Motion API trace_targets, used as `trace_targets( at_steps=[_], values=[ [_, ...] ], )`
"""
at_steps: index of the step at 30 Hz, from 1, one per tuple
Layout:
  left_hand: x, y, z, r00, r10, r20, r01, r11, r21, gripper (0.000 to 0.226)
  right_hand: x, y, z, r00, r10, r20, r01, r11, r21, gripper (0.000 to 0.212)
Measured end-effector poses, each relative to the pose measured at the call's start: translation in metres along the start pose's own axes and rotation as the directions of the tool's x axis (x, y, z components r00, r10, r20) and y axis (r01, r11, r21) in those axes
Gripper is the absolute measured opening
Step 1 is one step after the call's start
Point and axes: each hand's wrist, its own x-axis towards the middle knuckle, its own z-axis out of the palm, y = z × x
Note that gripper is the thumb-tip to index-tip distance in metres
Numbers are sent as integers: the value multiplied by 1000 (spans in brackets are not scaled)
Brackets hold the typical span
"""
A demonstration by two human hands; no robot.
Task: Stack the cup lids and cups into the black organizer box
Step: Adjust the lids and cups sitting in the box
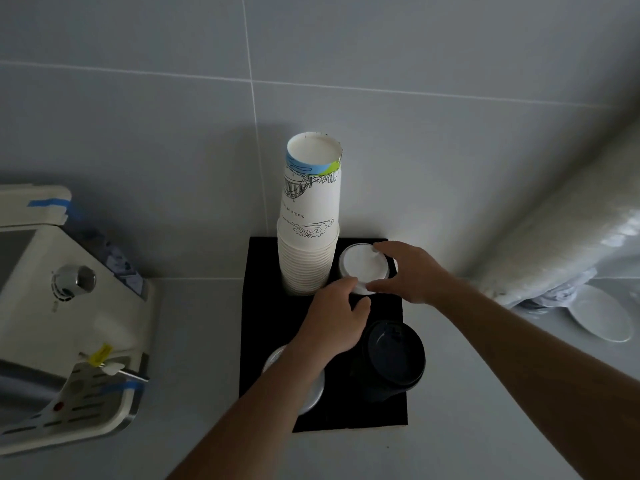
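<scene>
A black organizer box [263, 306] stands against the tiled wall. A tall stack of white printed paper cups [310, 216] rises from its back left slot. White lids [362, 266] sit in the back right slot. My right hand [412, 273] grips the rim of the top white lid from the right, thumb at the front and fingers at the back. My left hand [334, 317] touches the lid stack's front left edge with curled fingers. Black lids [394, 358] fill the front right slot. A white lid [313, 389] in the front left slot is partly hidden by my left forearm.
A white machine [69, 317] with a metal knob and blue tape stands at the left. At the right, a plastic sleeve of white lids [568, 230] leans against the wall, and a loose white lid [602, 313] lies on the counter beneath it.
</scene>
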Motion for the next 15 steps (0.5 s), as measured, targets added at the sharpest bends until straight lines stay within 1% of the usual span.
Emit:
trace_targets(
  at_steps=[2,3,5,8,10,12,15],
  values=[
    [1,-2,3,1000,7,-9,-7,1000,15,9,2,-2,2,999,-3,-39,3,1000,-19,85],
    [2,-3,4,1000,9,-13,-9,1000,19,8,3,-3,4,999,-3,-53,2,1000,-25,83],
    [4,-4,6,999,32,-10,-31,999,20,15,3,-2,7,997,-2,-82,-1,1000,-30,81],
    [7,-4,10,999,41,14,-42,996,83,26,2,0,13,993,0,-119,-3,1000,-23,78],
    [10,-3,12,999,40,22,-42,990,134,24,1,1,16,991,2,-132,-4,1000,-14,77],
    [12,-2,12,999,39,30,-43,984,171,22,1,2,14,992,2,-124,-3,1000,-5,76],
    [15,-3,12,998,35,54,-44,982,184,31,1,3,9,996,-5,-92,5,1000,-6,80]
  ],
)
